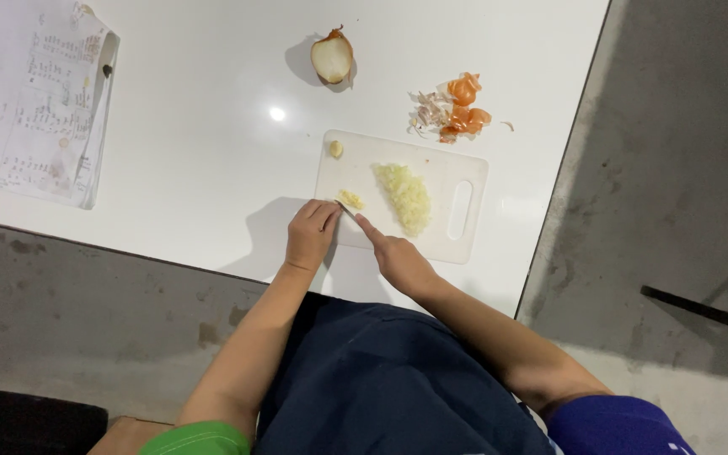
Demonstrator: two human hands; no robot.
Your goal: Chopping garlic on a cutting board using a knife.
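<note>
A white cutting board (457, 244) with a handle slot lies on a white table (204, 152). A pile of chopped onion (408, 195) sits in its middle. My left hand (310, 236) rests at the board's near left corner, fingers curled beside a small pale piece of garlic or onion (350, 200). My right hand (398, 257) grips a knife whose handle is hidden; its thin blade (345, 209) reaches toward that piece, index finger stretched along it. Another small pale piece (335, 149) lies at the board's far left corner.
A half onion with skin (332, 57) stands on the table beyond the board. Orange and white peels (455, 109) lie to the board's far right. Printed papers (31, 101) lie at the table's left. The table edge runs close to my body; grey floor surrounds it.
</note>
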